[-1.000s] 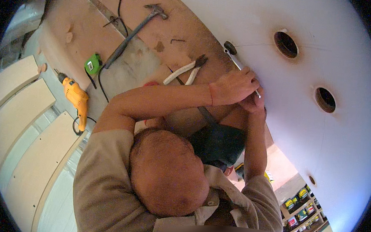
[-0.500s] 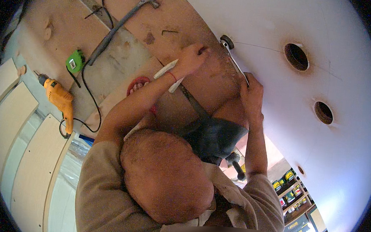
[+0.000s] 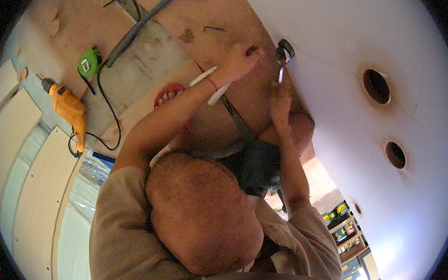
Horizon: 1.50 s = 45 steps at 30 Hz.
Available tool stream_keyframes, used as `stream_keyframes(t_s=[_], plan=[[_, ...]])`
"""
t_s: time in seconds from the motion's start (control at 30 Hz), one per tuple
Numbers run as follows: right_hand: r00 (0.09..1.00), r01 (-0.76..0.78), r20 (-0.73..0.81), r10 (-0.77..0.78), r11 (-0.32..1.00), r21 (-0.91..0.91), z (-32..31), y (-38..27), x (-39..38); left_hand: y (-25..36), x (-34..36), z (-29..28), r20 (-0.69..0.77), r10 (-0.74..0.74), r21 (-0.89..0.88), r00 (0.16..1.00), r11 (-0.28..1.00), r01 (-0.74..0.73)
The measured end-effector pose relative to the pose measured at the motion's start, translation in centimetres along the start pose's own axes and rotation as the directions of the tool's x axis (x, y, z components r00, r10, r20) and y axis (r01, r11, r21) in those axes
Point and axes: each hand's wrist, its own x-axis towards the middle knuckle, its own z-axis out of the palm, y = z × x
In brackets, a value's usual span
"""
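Note:
My right hand [image 3: 281, 105] is closed around a silver spanner [image 3: 281, 74]. The spanner's far end meets a dark round fitting [image 3: 286, 47] on the white curved panel [image 3: 329, 90]. Just left of it, my left hand [image 3: 243, 61] has its fingers curled over the brown board [image 3: 216, 11]; whether something small is inside them is hidden. A red band circles that wrist. Pale pointed strips [image 3: 217, 95] stick out on both sides of the left forearm. Beyond the left hand lies a small L-shaped hex key [image 3: 214, 29].
A hammer [image 3: 143, 27], green tape measure [image 3: 89, 62] and orange corded drill [image 3: 69, 107] lie at left. The drill's black cord loops beside them. Pale slotted boards [image 3: 41, 195] stand lower left. The panel has large round holes [image 3: 376, 86]. Shelves [image 3: 346, 232] with boxes are lower right.
My right hand has moved up and left, closer to my left hand, and the spanner has swung with it. The whole view has shifted slightly.

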Motion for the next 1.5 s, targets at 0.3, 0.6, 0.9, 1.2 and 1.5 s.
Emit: stream_keyframes(t_s=[0.3, 0.6, 0.9, 1.2, 1.5], plan=[[0.849, -0.463, 0.47, 0.243, 0.771, 0.438, 0.6, -5.8, -5.8, 2.2, -3.2, -0.8, 0.02, -0.137, -0.239, 0.99, 0.961, 0.138], [0.713, -0.692, 0.691, 0.119, 0.281, 0.665, -4.0, -10.0, -6.1, 4.6, -7.8, -1.3, 0.103, 0.008, -0.738, 0.995, 0.671, 0.071], [0.753, -0.656, 0.641, 0.152, 0.256, 0.71, -5.4, -14.2, -5.3, 7.7, -8.8, -2.8, 0.041, -0.061, -0.772, 0.997, 0.631, 0.07], [0.773, -0.628, 0.595, 0.221, 0.403, 0.666, -4.9, -13.4, -5.9, 7.0, -8.8, -2.0, -0.048, -0.061, -0.568, 0.997, 0.823, 0.023], [0.966, -0.038, 0.247, 0.07, 0.99, -0.133, -15.6, -10.7, -0.9, 0.8, -4.1, 2.2, 0.219, -0.117, -0.697, 0.969, 0.676, 0.239]])
